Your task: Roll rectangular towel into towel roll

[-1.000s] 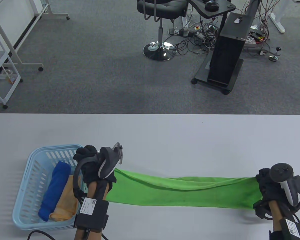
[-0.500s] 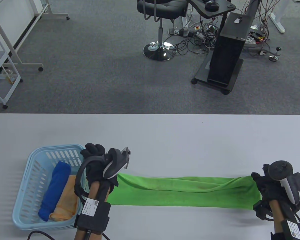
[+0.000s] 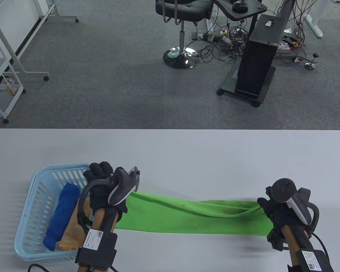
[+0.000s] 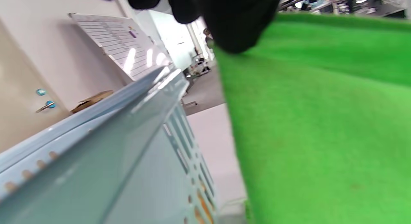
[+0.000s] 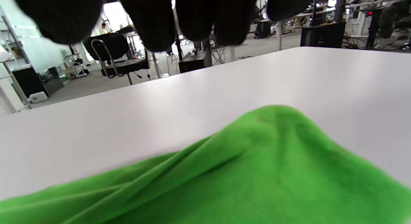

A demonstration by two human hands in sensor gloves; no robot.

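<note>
Two gloved hands are shown at opposite ends of a green towel (image 3: 192, 216), which is stretched across the near part of the table (image 3: 187, 153) as a long band with loose folds along its far edge. The left end is gripped by the left hand (image 3: 102, 184), whose fingers are curled over the cloth; in the left wrist view the fingertips (image 4: 234, 21) are seen pressed on the towel's corner, just beside the wall of a blue basket (image 3: 36, 181). The right end is gripped by the right hand (image 3: 274, 206), with the cloth gathered under its curled fingers; in the right wrist view the fingers (image 5: 154, 21) hang above a raised hump of towel, and contact there is hidden. The step in hand is judged to be preparation: the towel is held out lengthwise, and no roll has yet been begun. The next move is judged to call for the cloth to be laid flat and its folds smoothed, after which one short end would be turned over tightly and evenly. The basket, beside the left hand, holds a blue roll (image 3: 62, 215) and an orange roll (image 3: 73, 229).
</note>
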